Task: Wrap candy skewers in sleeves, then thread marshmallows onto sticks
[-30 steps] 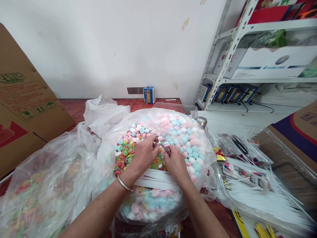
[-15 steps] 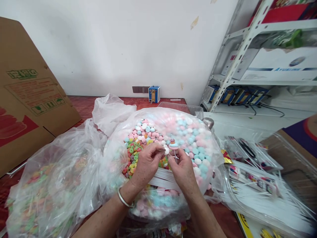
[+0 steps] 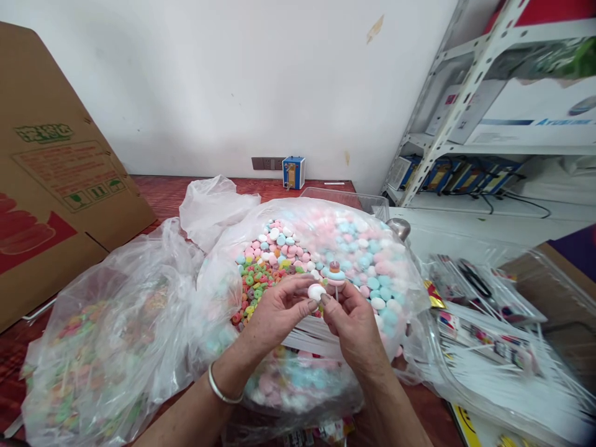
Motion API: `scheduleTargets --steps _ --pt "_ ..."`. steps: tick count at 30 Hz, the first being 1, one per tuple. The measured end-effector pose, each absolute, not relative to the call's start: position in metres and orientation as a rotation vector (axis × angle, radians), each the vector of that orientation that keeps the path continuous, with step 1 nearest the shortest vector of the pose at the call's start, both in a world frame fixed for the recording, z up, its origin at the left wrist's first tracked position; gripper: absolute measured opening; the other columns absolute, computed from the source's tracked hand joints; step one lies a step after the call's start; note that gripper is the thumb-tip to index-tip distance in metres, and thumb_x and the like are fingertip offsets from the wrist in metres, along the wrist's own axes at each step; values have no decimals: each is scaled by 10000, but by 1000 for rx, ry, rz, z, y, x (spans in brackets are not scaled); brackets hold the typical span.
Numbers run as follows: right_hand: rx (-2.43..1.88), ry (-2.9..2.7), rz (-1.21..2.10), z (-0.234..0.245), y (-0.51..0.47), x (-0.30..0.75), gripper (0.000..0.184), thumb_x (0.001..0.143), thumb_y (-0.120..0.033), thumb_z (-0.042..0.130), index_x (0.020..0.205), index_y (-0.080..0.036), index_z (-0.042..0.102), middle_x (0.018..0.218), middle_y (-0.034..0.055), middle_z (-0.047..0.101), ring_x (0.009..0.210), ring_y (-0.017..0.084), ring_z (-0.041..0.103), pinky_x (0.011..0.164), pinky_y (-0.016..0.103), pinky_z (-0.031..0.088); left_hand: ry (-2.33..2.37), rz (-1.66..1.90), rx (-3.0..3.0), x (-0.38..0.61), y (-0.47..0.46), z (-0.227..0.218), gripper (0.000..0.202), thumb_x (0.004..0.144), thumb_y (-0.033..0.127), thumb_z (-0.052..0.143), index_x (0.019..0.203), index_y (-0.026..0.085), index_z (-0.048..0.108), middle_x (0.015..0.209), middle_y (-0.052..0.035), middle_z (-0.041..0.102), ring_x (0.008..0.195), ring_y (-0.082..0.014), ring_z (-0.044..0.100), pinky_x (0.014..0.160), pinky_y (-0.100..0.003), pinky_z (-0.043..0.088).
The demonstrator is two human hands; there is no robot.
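My left hand, a bangle at its wrist, is closed on a white marshmallow. The thumb and fingertips of my right hand also touch or nearly touch that marshmallow. My right hand is closed round a thin white stick that stands upright. Threaded on it are a pink and a blue marshmallow, with small gummy rings at the top. Both hands are above a large plastic bag of pink, blue and white marshmallows. Colourful gummy rings and several white sticks lie on top of them.
At left, another clear bag holds gummy rings beside a cardboard box. A clear tray with white sticks and small packets lies at right. Scissors rest there. A white shelf rack stands behind.
The white marshmallow now shows plainly between my hands, turned outward. My right hand and the stick have shifted slightly right in view. The whole view has also shifted a little.
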State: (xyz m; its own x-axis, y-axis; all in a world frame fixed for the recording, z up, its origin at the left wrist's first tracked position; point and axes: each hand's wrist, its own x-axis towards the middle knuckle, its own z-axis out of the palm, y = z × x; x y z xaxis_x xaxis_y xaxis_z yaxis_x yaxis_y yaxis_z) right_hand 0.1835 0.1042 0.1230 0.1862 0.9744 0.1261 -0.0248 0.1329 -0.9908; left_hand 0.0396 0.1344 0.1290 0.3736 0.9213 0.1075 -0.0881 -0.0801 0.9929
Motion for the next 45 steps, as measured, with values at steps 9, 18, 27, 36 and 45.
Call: scheduleTargets --steps 9,18,27,36,45 --pt "-1519 -1483 877 132 54 189 339 989 -463 414 1001 -218 647 534 -40 517 480 147 478 470 238 363 899 1182 1004 39 142 120 353 756 358 773 997 147 625 943 -66 749 818 -183 741 856 -364 604" --pt "-1489 -1500 1090 130 44 182 373 991 -491 383 845 -233 609 446 -53 473 396 145 425 399 246 320 928 1151 1130 43 138 121 267 782 259 710 1010 159 612 967 -68 750 870 -194 744 786 -316 616" --pt "-1495 -1289 1240 128 45 173 420 973 -565 381 863 -213 582 432 -62 455 410 132 403 436 238 338 922 1148 1274 42 133 120 190 801 195 662 988 165 653 924 -47 755 863 -166 732 771 -264 602" --pt "-1444 -1227 1197 125 53 166 378 975 -518 390 748 -234 494 459 -75 390 396 109 327 386 230 237 932 1178 1422 40 128 117 252 848 158 608 1078 194 705 996 -26 771 877 -148 731 778 -242 597" --pt "-1556 -1438 816 122 70 164 344 988 -409 399 766 -208 568 639 -10 567 590 147 491 540 233 366 890 1233 1479 42 116 112 259 870 172 600 1113 188 686 1071 -72 744 971 -183 703 871 -294 559"
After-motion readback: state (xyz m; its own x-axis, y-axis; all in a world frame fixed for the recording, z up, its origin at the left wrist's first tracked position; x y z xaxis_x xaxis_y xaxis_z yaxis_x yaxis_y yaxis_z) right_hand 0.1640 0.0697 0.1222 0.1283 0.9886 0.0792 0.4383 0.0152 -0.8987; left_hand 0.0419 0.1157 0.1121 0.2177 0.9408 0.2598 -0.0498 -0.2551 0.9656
